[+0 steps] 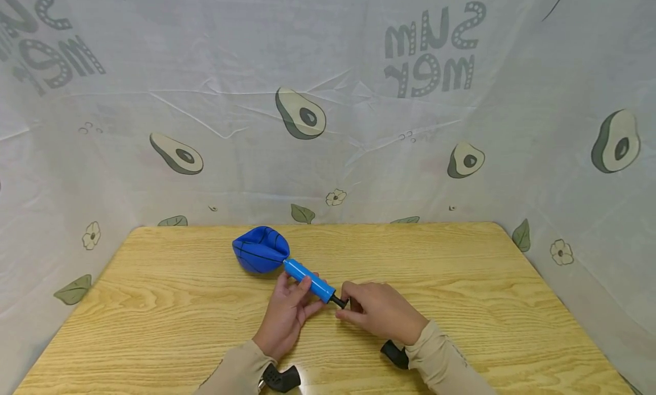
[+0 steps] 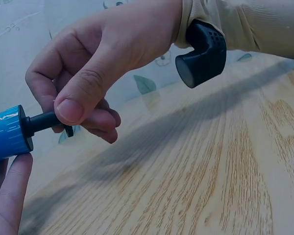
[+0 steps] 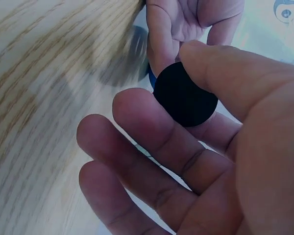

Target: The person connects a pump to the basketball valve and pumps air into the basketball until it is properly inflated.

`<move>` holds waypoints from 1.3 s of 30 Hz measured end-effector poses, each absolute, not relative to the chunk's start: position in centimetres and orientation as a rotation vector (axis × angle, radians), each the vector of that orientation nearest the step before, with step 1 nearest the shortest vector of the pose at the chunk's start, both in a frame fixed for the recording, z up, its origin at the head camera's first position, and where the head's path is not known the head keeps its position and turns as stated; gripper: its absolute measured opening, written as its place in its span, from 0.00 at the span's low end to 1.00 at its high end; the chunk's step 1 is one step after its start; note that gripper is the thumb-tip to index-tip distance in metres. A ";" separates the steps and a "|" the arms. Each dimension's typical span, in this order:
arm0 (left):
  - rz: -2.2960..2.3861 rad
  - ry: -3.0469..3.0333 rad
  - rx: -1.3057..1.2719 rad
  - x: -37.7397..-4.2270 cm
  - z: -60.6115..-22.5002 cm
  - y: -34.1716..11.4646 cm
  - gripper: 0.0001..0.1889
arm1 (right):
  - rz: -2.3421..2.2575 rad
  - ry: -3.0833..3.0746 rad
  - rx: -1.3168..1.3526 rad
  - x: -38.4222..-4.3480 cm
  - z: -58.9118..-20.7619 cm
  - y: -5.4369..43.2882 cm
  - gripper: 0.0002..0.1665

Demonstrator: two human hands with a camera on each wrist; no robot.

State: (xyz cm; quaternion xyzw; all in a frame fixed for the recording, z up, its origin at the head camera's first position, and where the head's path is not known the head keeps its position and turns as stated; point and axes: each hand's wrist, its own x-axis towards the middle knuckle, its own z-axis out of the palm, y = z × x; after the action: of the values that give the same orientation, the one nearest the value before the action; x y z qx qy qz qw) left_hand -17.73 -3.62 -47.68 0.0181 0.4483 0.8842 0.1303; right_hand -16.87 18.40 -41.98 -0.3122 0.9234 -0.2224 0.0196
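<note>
A blue hand pump point(image 1: 310, 280) lies slantwise in my left hand point(image 1: 288, 315), thumb on top of the barrel and fingers beneath. Its tip meets a dented, partly deflated blue ball point(image 1: 258, 252) with black lines, which rests on the table. At the other end, my right hand point(image 1: 384, 311) pinches the black plunger handle point(image 3: 186, 95) between thumb and fingers. In the left wrist view a short length of black rod point(image 2: 40, 122) shows between barrel and right thumb. The right wrist view shows the handle's round flat end face-on, with the other fingers loosely bent beside it.
The wood-grain table point(image 1: 179, 304) extends to both sides of the hands. A pale cloth point(image 1: 230, 167) printed with avocados and leaves hangs along its back and sides. A black wrist device point(image 1: 282, 378) sits by each sleeve.
</note>
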 end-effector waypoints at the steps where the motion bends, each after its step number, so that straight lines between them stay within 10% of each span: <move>1: 2.572 1.306 0.051 -17.8 -47.7 -3.6 0.33 | -0.686 2.870 -0.976 -16.9 -42.0 18.4 0.11; 39: 2.729 1.361 -0.038 -19.7 -47.3 -6.4 0.23 | -0.584 2.902 -0.888 -17.1 -41.4 20.2 0.07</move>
State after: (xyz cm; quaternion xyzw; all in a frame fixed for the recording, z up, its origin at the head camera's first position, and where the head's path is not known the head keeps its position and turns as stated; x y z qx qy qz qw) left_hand -19.73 -6.38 -47.34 -0.0125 0.4458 0.8938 0.0459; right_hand -17.07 20.18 -41.40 -0.2874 0.9387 -0.1888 0.0256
